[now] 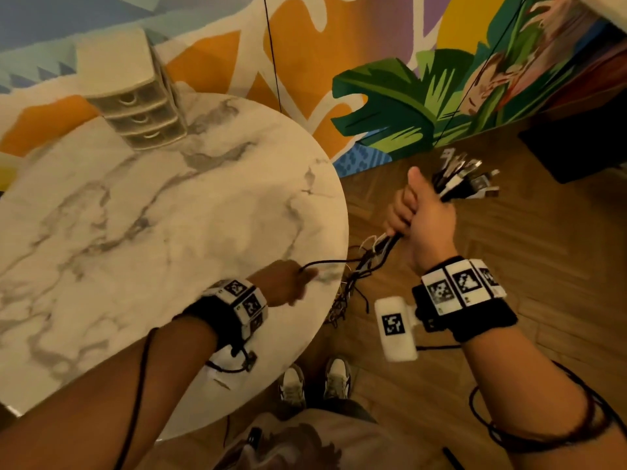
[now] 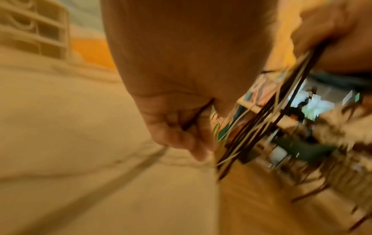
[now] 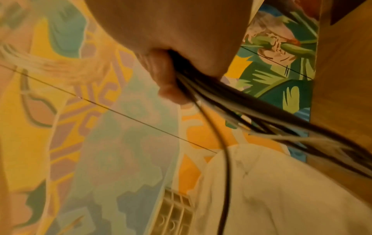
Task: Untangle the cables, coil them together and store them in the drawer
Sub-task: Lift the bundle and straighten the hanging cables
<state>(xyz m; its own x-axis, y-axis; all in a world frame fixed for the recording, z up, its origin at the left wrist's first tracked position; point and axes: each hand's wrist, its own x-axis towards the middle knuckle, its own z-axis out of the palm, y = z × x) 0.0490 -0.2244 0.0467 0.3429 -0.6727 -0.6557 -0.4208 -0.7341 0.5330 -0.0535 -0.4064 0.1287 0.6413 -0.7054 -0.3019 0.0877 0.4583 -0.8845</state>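
Both of our hands are on the cables. Our right hand point(image 1: 419, 215) is clenched around a thick bundle of black and white cables point(image 1: 380, 252), held off the right edge of the round white marble-patterned table point(image 1: 135, 215), above the wooden herringbone floor point(image 1: 543, 239). The connector ends point(image 1: 468, 179) fan out past the thumb side of that fist, and the long strands run down from the little-finger side, then hang in a loose tangle beside the table rim. From the right wrist view we see the curled fingers point(image 3: 161, 71) wrapped over the dark strands point(image 3: 241, 101), with 1 black strand dropping away from the rest. Our left hand point(image 1: 288, 279) sits over the table's right edge and pinches a single thin black cable point(image 1: 325, 264) that arcs across to the bundle; the left wrist view is blurred, yet it shows that hand's fingers point(image 2: 181, 127) curled on a dark strand. At the far side of the table stands a small cream plastic drawer unit point(image 1: 135, 96) with 3 shut drawers, well apart from the cables. Behind it rises a bright painted mural wall point(image 1: 407, 79). Below, we see 2 white sneakers point(image 1: 315, 379) on the floor, and each wrist carries a black band with printed square markers point(image 1: 458, 286).
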